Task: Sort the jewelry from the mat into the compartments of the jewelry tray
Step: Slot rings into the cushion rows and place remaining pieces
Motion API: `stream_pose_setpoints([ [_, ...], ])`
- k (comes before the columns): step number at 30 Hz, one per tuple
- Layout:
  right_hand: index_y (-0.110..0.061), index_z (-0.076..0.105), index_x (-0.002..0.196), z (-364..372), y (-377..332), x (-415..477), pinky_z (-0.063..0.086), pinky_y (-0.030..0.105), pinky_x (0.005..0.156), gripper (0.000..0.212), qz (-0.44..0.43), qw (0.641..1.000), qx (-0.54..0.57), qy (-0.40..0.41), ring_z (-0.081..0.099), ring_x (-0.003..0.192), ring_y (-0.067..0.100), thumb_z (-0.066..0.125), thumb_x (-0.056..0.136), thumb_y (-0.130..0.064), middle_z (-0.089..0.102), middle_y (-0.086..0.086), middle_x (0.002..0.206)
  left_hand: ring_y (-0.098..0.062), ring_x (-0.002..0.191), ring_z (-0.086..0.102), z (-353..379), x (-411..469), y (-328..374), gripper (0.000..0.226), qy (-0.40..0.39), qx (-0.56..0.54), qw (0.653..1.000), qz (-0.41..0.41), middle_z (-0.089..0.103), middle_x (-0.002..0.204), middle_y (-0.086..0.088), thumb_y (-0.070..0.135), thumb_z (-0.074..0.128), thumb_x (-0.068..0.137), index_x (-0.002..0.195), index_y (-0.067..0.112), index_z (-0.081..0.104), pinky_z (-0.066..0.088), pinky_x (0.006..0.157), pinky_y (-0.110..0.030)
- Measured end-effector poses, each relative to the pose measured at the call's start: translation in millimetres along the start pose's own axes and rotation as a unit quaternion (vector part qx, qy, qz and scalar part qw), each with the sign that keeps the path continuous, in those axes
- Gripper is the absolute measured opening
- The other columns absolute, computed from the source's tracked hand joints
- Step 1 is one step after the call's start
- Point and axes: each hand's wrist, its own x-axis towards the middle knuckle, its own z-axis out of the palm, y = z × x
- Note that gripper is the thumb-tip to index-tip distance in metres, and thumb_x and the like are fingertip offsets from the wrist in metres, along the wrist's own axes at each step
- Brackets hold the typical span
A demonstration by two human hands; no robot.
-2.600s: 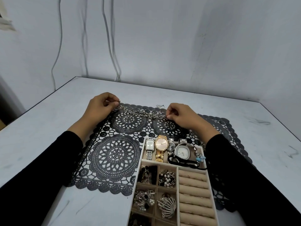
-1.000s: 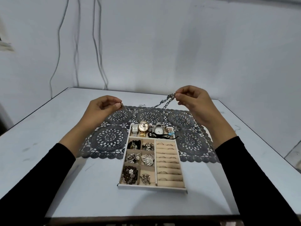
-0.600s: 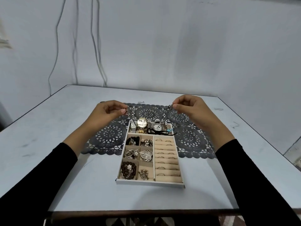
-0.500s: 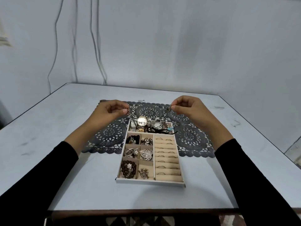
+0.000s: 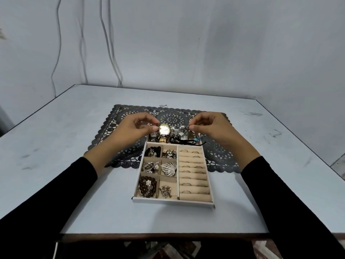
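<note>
Status: the sorting is judged close to complete.

1. Tray [image 5: 173,201]: it stands on the table [image 5: 74,118], its far end lying over the near edge of the mat [image 5: 171,118]. All six small compartments on its left side hold pieces, such as beads, clusters and a fan-shaped silver brooch [image 5: 169,169]. The padded rolls [image 5: 193,176] on the right side carry rings in most rows. The long compartment at the far end holds several watches, including a gold watch [image 5: 164,129], and a black cord.

2. Hands: the left hand [image 5: 138,128] and the right hand [image 5: 211,128] are held apart, just above the far compartment. Each has thumb and fingertips pinched together on a small metal part. These parts are judged to be the two ends of a chain [image 5: 189,126]. The length between them cannot be told from the watches beneath it.

3. Step in hand: laying the chain into the far compartment. Neither end is released yet.

4. Remaining: a thin, pale item [image 5: 163,106] lies at the far edge of the mat. It is too small to identify. No other loose piece shows on the visible part of the mat.
</note>
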Motion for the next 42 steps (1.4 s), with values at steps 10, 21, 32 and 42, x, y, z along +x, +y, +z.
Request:
stream_pose_setpoints([
  [10, -0.001, 0.070, 0.090, -3.4, 6.5, -4.2, 0.053, 0.018, 0.068, 0.011, -0.004, 0.998, -0.040, -0.053, 0.068, 0.072, 0.009, 0.072, 0.079, 0.000, 0.071, 0.003, 0.076, -0.002, 0.084, 0.070, 0.1, -3.3, -2.3, 0.016, -0.006, 0.116, 0.992, 0.052, 0.075, 0.094, 0.005, 0.010, 0.074, 0.084, 0.099, 0.016, 0.072, 0.055, 0.074, -0.016],
  [21, -0.016, 0.075, 0.086, 3.4, 9.9, -2.0, 0.059, 0.032, 0.071, 0.011, -0.032, 0.985, -0.167, -0.023, 0.068, 0.078, 0.016, 0.075, 0.079, -0.007, 0.072, -0.002, 0.080, 0.004, 0.090, 0.067, -11.0, -4.0, -9.6, 0.016, 0.001, 0.181, 0.978, 0.104, 0.074, 0.091, 0.018, 0.015, 0.079, 0.080, 0.096, 0.021, 0.078, 0.047, 0.078, -0.006],
  [32, -0.017, 0.078, 0.088, 6.0, 6.7, -7.7, 0.057, 0.034, 0.075, 0.012, -0.052, 0.978, -0.199, -0.016, 0.060, 0.065, -0.001, 0.078, 0.076, -0.012, 0.073, -0.008, 0.080, 0.000, 0.097, 0.064, -8.5, -2.2, -18.2, 0.019, -0.008, 0.219, 0.966, 0.136, 0.069, 0.099, 0.014, 0.022, 0.075, 0.084, 0.103, 0.023, 0.077, 0.050, 0.081, -0.011],
  [42, -0.023, 0.075, 0.097, -7.8, 17.9, 0.3, 0.055, 0.026, 0.081, 0.014, -0.041, 0.993, -0.100, 0.040, 0.068, 0.086, 0.011, 0.072, 0.083, -0.021, 0.073, -0.007, 0.089, -0.004, 0.105, 0.058, -11.1, 8.9, -23.6, 0.027, 0.035, 0.236, 0.968, 0.074, 0.065, 0.121, 0.006, 0.026, 0.058, 0.098, 0.123, 0.022, 0.065, 0.038, 0.083, -0.004],
])
